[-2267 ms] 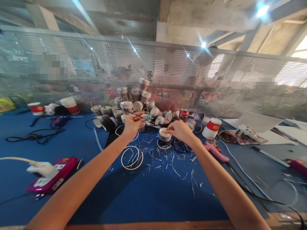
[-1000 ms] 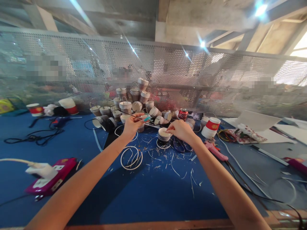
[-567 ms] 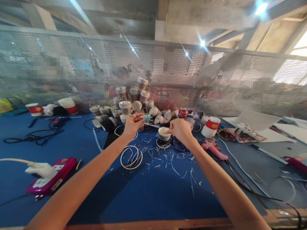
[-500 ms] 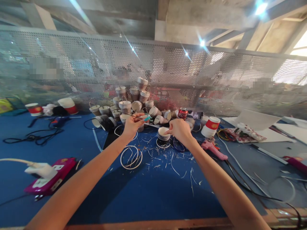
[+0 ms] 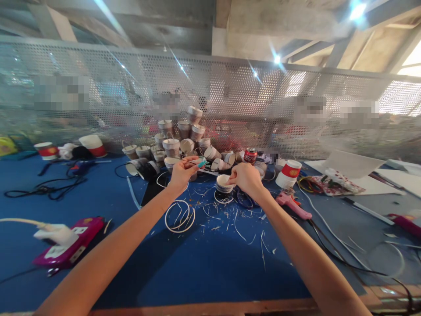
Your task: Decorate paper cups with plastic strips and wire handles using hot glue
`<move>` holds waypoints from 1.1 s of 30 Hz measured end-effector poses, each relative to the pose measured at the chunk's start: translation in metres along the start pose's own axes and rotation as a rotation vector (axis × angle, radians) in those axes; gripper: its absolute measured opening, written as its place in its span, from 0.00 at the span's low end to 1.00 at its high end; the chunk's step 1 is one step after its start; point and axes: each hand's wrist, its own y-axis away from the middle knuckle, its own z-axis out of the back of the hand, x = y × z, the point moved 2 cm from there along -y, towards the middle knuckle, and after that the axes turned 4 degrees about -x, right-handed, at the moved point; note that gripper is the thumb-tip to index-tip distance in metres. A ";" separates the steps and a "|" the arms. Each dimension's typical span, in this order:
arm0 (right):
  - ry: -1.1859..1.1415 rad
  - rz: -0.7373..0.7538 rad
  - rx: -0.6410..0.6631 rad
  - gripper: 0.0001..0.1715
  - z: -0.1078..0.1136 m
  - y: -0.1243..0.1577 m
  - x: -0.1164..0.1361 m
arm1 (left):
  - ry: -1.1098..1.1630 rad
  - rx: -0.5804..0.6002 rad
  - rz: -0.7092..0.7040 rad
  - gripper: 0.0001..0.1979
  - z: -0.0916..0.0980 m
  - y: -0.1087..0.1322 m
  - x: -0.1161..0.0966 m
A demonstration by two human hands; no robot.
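Note:
My left hand (image 5: 182,172) is closed, thumb and fingers pinching a small teal object (image 5: 202,162) whose kind I cannot make out. It is held above the table, in front of a heap of small paper cups (image 5: 171,146) wrapped in greyish-brown material. My right hand (image 5: 246,177) is closed on the rim of a small white paper cup (image 5: 223,186) that stands upright, with its opening facing up. The right fingertips are partly hidden behind the hand. A ring of white cord (image 5: 224,201) lies at the foot of this cup.
White cord coils (image 5: 180,216) and scraps lie on the blue table (image 5: 184,272). A pink glue gun (image 5: 294,206), a red-and-white cup stack (image 5: 288,174) and a soda can (image 5: 250,155) stand right. A magenta power strip (image 5: 70,245) is left. Perforated metal panels (image 5: 230,87) rise behind.
Both hands stay almost in place; the right hand shifts very slightly at the cup's rim. The teal object and the cup keep their places.

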 end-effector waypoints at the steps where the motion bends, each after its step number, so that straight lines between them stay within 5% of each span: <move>1: 0.006 -0.005 -0.007 0.12 -0.001 0.000 0.001 | -0.003 0.000 0.002 0.23 0.000 0.000 0.001; 10: -0.145 0.110 0.127 0.04 0.005 0.001 0.000 | -0.029 -0.021 -0.018 0.23 0.002 -0.004 -0.002; 20: -0.038 0.019 -0.016 0.15 0.004 0.002 0.002 | -0.033 0.011 -0.021 0.22 0.000 -0.001 0.003; 28: -0.073 0.101 0.125 0.06 0.006 -0.002 -0.004 | -0.034 -0.009 -0.052 0.22 0.001 -0.002 -0.004; 33: -0.026 0.092 0.075 0.05 0.007 -0.001 -0.001 | -0.036 -0.007 -0.045 0.23 0.001 -0.002 0.000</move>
